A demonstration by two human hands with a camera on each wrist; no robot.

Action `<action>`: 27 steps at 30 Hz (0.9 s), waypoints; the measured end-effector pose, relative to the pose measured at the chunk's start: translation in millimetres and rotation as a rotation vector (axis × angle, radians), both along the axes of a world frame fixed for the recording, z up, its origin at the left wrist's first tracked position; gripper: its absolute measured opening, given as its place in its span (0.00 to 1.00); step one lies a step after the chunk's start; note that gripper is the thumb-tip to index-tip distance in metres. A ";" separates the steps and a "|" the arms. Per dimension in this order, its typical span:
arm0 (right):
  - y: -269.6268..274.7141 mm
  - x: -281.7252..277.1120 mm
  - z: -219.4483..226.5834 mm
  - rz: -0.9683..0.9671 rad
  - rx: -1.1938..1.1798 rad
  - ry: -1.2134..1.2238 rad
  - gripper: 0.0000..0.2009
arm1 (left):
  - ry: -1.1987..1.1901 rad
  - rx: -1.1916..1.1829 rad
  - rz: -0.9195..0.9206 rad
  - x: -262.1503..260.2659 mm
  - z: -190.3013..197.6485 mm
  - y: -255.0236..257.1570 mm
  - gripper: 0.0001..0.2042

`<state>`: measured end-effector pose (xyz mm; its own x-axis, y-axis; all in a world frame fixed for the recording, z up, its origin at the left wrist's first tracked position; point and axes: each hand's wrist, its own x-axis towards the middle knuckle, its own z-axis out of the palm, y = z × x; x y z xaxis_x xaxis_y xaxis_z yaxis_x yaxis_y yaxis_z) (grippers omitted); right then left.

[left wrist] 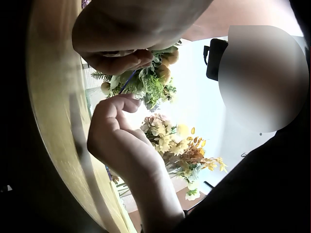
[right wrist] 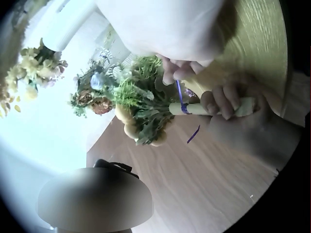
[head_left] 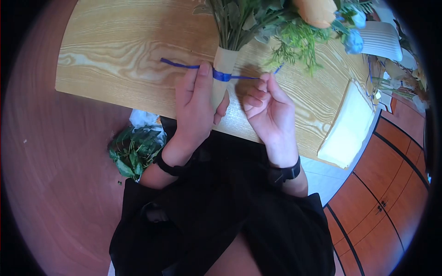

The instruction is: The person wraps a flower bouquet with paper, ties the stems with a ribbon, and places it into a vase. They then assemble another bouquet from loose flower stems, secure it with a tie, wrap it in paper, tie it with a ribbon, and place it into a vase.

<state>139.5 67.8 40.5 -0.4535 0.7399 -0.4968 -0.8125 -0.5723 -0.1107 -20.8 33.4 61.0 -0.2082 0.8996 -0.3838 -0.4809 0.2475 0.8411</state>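
A bouquet of artificial flowers (head_left: 248, 25) lies on the wooden table, its stems wrapped in tan paper (head_left: 225, 56). Round the wrap runs a blue ribbon (head_left: 222, 75), with one end sticking out to the left and the other stretched to the right. My left hand (head_left: 195, 103) grips the wrapped stems just below the ribbon, as the right wrist view also shows with fingers curled round the handle (right wrist: 197, 108). Between thumb and forefinger, my right hand (head_left: 274, 106) pinches the ribbon's right end, which runs taut from the wrap.
White folded sheets (head_left: 347, 126) lie at the table's right edge. A white ribbed container (head_left: 380, 40) and blue flowers (head_left: 354, 42) are at the back right. Below the table's left front edge sits a bag with green leaves (head_left: 136, 152). More flowers (left wrist: 170, 141) stand beyond the table.
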 end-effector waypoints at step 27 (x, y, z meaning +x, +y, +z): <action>46.0 -67.0 -0.4 0.601 1.002 0.014 0.18 | -0.092 0.210 -0.289 17.0 30.6 -12.7 0.18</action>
